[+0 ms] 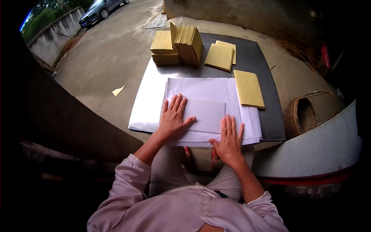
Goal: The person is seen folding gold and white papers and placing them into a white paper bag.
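My left hand (174, 116) lies flat, fingers spread, over the left edge of a folded white paper packet (206, 114). The palm of my right hand (230, 137) presses down at the packet's lower right corner, its fingers pointing away from me. Beneath the packet, a stack of large white paper sheets (200, 87) covers the front of a dark table (271, 121). A small pile of yellow embossed paper (249, 88) rests on the sheets' right edge. Neither hand grips anything.
At the table's back stand a yellow paper stack (165, 42) and an upright yellow bundle (188, 40). Two yellow packs (220, 55) lie right of them. A woven basket (298, 116) sits on the floor at right; a yellow scrap (118, 90) lies at left. A car (101, 11) is parked beyond.
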